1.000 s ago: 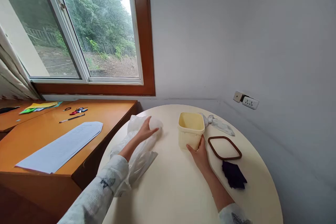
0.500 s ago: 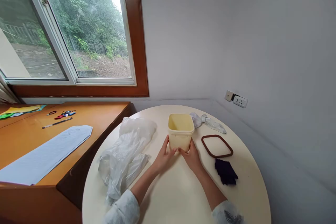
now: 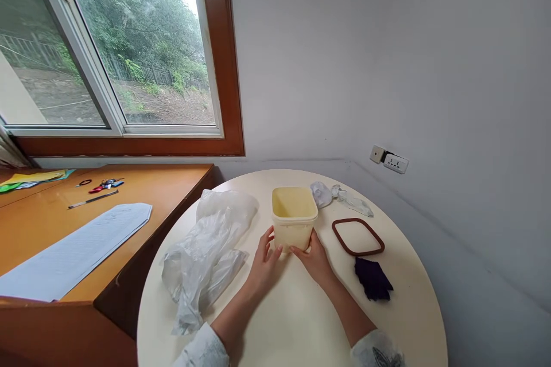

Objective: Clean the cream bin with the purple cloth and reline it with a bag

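Observation:
A pale yellow square plastic container (image 3: 294, 234), its top uncovered, stands upright near the middle of the round table. My right hand (image 3: 315, 257) grips its lower right corner, with the thumb across the front. At the lower left corner is my left hand (image 3: 263, 261), thumb at the front and fingers along the side, held a little looser than the right. The container's inside walls show, but I cannot see its floor. Right of it lie a brown rounded-square ring (image 3: 358, 254) and a dark crumpled cloth (image 3: 373, 280).
Crumpled clear plastic bags (image 3: 202, 264) cover the left of the round table (image 3: 297, 327). Behind the container on the right lies a knotted plastic bag (image 3: 353, 202). A wooden desk (image 3: 172, 183) with papers (image 3: 81, 249), a pen (image 3: 92, 199) and scissors (image 3: 105, 185) adjoins on the left.
The container has turned slightly and shifted a little left. My left hand's fingers have loosened and spread along its side. The right hand keeps its grip.

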A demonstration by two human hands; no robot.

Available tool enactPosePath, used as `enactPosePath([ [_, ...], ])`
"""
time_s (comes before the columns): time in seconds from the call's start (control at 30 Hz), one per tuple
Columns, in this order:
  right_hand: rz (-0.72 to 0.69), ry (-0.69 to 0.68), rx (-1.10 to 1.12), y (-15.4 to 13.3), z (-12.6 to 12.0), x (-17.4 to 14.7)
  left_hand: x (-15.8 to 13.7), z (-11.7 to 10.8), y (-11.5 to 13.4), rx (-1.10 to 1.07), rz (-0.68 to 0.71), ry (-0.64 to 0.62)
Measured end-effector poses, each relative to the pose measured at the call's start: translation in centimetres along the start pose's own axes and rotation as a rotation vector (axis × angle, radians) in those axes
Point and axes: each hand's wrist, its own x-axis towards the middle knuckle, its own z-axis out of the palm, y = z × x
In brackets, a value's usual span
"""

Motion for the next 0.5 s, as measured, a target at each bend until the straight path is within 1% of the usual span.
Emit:
enactPosePath([
  [0.17, 0.005, 0.003, -0.036, -0.50, 0.09, -0.40, -0.05, -0.16, 0.31, -0.006, 0.040, 0.041],
  [0.37, -0.035, 0.064, -0.049, -0.88, 0.14, -0.72, -0.19, -0.16, 0.73, 0.018, 0.038, 0.067],
  [0.5, -0.034, 0.036, -0.074, -0.87, 0.07, -0.72, -0.06, -0.28, 0.68, 0.030, 0.034, 0.107],
])
